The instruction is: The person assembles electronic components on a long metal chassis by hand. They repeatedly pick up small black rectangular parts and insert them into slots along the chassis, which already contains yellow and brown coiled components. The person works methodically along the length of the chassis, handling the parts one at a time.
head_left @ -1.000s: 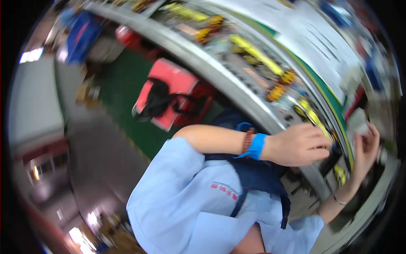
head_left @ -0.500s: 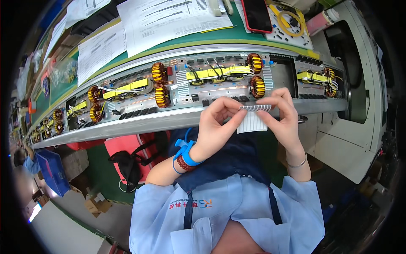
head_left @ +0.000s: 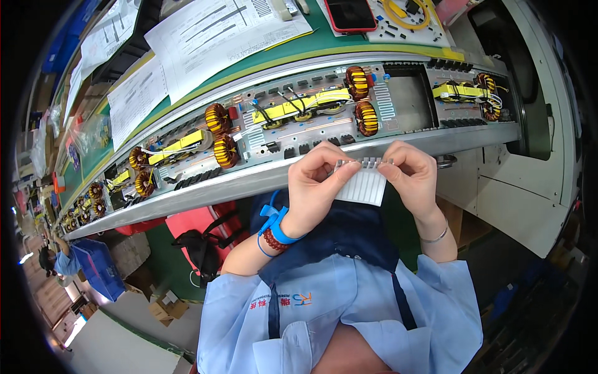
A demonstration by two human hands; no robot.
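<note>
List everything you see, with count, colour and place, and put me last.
metal rail: one, grey, across the middle
circuit boards: at least three, grey, along the rail
wound coils: several, copper and black, on the boards
papers: at least three, white, upper left
phone: one, black with red edge, top
ring: one, yellow, right of the phone
striped sheet: one, white, centre
bin: one, blue, lower left
strapped item: one, black, below the rail
cartons: at least two, brown, lower left
cabinet: one, white, right side
co-worker: one, blue sleeve, far left
wrist strap: one, blue, left wrist
shirt: one, light blue, bottom centre
left hand: one, bare, pinching the sheet
right hand: one, bare, pinching the sheet
</note>
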